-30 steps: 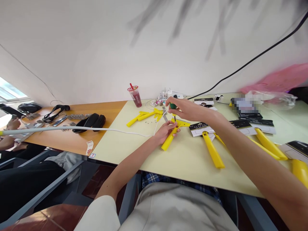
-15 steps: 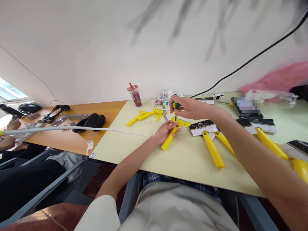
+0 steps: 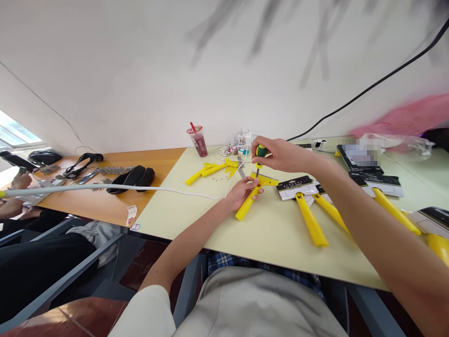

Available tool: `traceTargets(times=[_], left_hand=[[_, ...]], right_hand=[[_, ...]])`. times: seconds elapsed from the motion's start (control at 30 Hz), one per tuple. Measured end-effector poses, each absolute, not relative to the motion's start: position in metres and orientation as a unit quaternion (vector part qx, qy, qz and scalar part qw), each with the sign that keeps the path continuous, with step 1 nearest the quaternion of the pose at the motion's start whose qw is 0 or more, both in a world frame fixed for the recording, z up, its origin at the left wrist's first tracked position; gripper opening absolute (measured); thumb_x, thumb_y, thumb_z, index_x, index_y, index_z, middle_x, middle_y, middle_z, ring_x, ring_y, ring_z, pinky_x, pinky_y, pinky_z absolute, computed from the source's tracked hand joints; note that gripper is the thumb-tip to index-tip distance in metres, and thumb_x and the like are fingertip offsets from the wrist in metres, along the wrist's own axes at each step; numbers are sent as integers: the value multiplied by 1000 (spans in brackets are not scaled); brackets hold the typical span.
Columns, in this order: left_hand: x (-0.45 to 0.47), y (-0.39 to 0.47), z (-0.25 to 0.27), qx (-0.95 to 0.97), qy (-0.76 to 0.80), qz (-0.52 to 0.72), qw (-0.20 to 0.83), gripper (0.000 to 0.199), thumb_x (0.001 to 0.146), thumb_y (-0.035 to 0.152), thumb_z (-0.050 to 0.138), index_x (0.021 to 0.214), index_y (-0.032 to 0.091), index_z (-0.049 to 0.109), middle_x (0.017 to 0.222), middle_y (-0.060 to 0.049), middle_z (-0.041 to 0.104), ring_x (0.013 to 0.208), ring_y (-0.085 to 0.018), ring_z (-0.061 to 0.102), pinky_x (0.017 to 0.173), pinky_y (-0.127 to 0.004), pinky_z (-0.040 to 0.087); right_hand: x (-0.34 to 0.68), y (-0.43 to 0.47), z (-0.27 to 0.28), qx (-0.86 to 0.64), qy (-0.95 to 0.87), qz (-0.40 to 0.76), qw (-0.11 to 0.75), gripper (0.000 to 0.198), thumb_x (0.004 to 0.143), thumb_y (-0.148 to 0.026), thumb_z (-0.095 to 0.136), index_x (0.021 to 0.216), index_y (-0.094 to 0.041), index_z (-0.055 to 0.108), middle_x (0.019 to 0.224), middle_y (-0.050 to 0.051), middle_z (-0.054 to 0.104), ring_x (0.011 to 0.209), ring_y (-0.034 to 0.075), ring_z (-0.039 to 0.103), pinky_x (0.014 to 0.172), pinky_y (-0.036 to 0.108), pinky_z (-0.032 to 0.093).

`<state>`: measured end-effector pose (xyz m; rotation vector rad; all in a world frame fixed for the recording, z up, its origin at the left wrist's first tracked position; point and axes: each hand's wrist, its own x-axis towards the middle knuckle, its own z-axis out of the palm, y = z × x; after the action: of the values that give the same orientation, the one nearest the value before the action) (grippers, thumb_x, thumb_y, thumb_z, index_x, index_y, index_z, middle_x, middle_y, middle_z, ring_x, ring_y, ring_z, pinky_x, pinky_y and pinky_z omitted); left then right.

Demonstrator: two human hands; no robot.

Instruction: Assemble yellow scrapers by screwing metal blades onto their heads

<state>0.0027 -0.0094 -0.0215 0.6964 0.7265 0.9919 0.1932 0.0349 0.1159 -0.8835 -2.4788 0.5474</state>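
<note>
My left hand (image 3: 242, 193) is closed around a yellow scraper (image 3: 247, 204), near where its handle meets the wide head. A metal blade edge shows along that head. Above it, my right hand (image 3: 271, 153) grips a green and yellow screwdriver (image 3: 260, 151). The shaft points straight down, its tip at the scraper head; whether it sits in a screw I cannot make out. Just beyond my left hand lie several small screws (image 3: 217, 178), loose yellow scraper parts (image 3: 214, 169) and a flat metal blade (image 3: 241, 166).
To the right lie several carded yellow scrapers (image 3: 310, 222) and a dark box (image 3: 359, 157). A drink cup (image 3: 198, 140) stands near the wall by white plugs (image 3: 242, 136). A white cable (image 3: 157, 188) crosses the view. Another person's hand (image 3: 21, 179) is at the far left.
My right hand and the screwdriver have shifted slightly right, and the fingers sit differently on its handle. The left hand keeps the scraper in nearly the same place.
</note>
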Motion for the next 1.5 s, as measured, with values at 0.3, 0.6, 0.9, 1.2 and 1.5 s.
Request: traceTargets(times=[0.3, 0.6, 0.9, 1.2, 1.5], left_hand=[[3, -8, -23, 313, 345, 465, 753, 40, 83, 17, 89, 94, 20, 51, 94, -2, 62, 72, -14, 68, 49, -22, 39], [1, -6, -26, 315, 336, 456, 761, 41, 82, 19, 91, 94, 19, 52, 98, -3, 62, 73, -13, 68, 48, -20, 40], [1, -2, -32, 310, 324, 467, 762, 43, 80, 17, 91, 93, 20, 50, 98, -4, 61, 73, -14, 67, 47, -20, 38], [1, -4, -32, 300, 325, 477, 759, 41, 81, 17, 90, 93, 20, 51, 96, -3, 60, 74, -14, 67, 49, -20, 38], [2, -4, -33, 304, 319, 477, 760, 40, 81, 17, 91, 93, 20, 52, 98, -4, 62, 73, -14, 68, 49, -21, 39]], right_hand=[[190, 40, 111, -333, -901, 116, 254, 23, 98, -48, 62, 106, -26, 59, 112, 10, 77, 92, 30, 68, 84, 41, 46], [192, 27, 118, -294, -909, 196, 223, 40, 82, -19, 64, 119, -29, 55, 119, 10, 76, 107, 32, 71, 87, 45, 53], [188, 35, 109, -245, -913, 208, 250, 19, 93, -25, 59, 112, -28, 56, 127, 8, 72, 106, 27, 69, 86, 39, 49], [182, 38, 98, -246, -922, 132, 267, 14, 99, -26, 54, 112, -26, 56, 116, 10, 70, 94, 26, 63, 82, 39, 47], [178, 37, 99, -277, -913, 122, 275, 16, 103, -41, 57, 110, -26, 59, 108, 8, 73, 92, 27, 67, 87, 41, 49]])
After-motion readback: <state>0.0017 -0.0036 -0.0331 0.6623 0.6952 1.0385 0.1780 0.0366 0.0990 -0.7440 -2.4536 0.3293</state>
